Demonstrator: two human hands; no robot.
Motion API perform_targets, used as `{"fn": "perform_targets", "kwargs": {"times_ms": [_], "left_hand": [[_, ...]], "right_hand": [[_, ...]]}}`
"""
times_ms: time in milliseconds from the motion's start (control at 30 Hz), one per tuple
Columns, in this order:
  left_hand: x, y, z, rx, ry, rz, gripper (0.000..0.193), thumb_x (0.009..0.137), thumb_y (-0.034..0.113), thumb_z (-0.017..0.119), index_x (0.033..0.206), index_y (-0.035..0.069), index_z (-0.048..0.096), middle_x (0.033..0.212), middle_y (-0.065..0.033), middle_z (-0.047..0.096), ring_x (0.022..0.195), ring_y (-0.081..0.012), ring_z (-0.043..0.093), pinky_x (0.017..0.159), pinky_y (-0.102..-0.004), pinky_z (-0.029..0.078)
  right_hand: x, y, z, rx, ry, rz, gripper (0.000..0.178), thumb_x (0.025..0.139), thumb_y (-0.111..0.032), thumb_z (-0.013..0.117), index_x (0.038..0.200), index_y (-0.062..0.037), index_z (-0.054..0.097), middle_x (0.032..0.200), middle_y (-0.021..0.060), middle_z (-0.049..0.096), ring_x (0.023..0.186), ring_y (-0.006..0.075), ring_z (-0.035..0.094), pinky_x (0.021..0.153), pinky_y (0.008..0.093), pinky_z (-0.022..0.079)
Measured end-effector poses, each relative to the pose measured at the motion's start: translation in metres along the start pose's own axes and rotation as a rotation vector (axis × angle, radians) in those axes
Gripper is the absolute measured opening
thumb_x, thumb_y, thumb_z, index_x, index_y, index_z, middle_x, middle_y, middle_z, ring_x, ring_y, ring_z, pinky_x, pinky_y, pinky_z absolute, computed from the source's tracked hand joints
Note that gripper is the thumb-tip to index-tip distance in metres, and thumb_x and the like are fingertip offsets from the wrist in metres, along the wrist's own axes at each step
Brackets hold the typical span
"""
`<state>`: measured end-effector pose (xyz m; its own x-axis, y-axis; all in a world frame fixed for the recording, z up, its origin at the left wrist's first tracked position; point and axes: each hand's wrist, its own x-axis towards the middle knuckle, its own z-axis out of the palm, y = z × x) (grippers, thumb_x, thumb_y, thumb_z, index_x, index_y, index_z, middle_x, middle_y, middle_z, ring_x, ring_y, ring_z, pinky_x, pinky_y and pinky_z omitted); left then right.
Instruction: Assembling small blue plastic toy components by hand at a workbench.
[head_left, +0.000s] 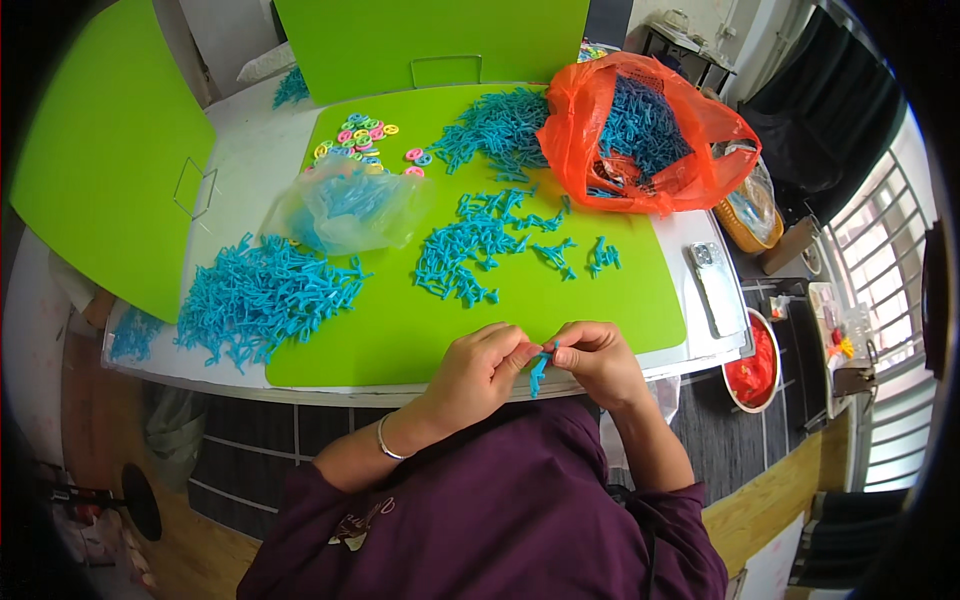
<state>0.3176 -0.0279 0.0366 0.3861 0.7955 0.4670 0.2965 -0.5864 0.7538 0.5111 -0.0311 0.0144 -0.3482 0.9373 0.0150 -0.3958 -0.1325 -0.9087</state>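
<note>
At the table's near edge, my left hand (476, 368) and my right hand (603, 366) meet, fingertips pinched together. Between them is a small blue plastic piece (538, 376), its lower end hanging below the fingers; its exact kind is too small to make out. Beyond the hands, on the green mat (400, 350), lies a loose pile of similar blue pieces (465, 245). Two small clusters of blue pieces (604, 256) sit to its right. A larger heap of light blue pieces (265, 300) spreads at the left.
An orange-red plastic bag (710, 190) gapes at the back right, holding darker blue pieces. Beside it is a teal heap (500, 125). A clear bag (380, 225) of blue pieces and several colourful rings (360, 135) lie back left. A phone (712, 285) rests at the right edge.
</note>
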Motion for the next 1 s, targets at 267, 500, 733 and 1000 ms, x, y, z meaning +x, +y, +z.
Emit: {"fn": "perform_targets", "kwargs": {"times_ms": [267,500,733,1000], "left_hand": [[-0.004,-0.006,0.004,-1.055,-0.162,-0.736,0.024,0.093,0.025,0.052,0.102,0.003,0.058,0.085,-0.0043,0.063,0.075,-0.0142,0.063,0.059,-0.0217,0.049],[-0.006,-0.023,-0.001,-1.294,-0.124,-0.827,0.026,0.091,0.024,0.056,0.109,0.006,0.059,0.098,-0.0066,0.064,0.082,-0.0156,0.065,0.061,-0.022,0.052],[-0.01,-0.037,-0.007,-1.511,0.008,-0.822,0.022,0.092,0.02,0.053,0.109,0.007,0.058,0.094,-0.0062,0.065,0.082,-0.0156,0.066,0.06,-0.022,0.052],[-0.012,-0.036,-0.006,-1.509,0.008,-0.771,0.02,0.089,0.019,0.058,0.107,0.008,0.06,0.094,-0.0058,0.064,0.081,-0.0154,0.065,0.065,-0.0232,0.052]], "right_hand": [[0.014,-0.021,0.006,-0.244,0.122,-0.134,0.012,0.084,-0.006,0.063,0.093,0.0007,0.066,0.091,0.0058,0.066,0.084,0.0108,0.059,0.078,0.0244,0.047],[0.048,-0.047,0.009,-0.509,-0.013,-0.057,0.018,0.086,-0.013,0.062,0.093,0.0032,0.064,0.089,0.0056,0.065,0.081,0.0117,0.059,0.074,0.025,0.047],[0.134,-0.059,-0.066,-1.441,0.25,-0.405,0.019,0.081,-0.014,0.062,0.096,-0.0019,0.066,0.081,0.0134,0.064,0.073,0.0235,0.062,0.067,0.0332,0.047],[0.143,-0.049,-0.085,-1.508,-0.007,-0.444,0.018,0.079,-0.009,0.062,0.095,-0.0019,0.065,0.082,0.014,0.059,0.08,0.0303,0.059,0.073,0.0353,0.047]]}}
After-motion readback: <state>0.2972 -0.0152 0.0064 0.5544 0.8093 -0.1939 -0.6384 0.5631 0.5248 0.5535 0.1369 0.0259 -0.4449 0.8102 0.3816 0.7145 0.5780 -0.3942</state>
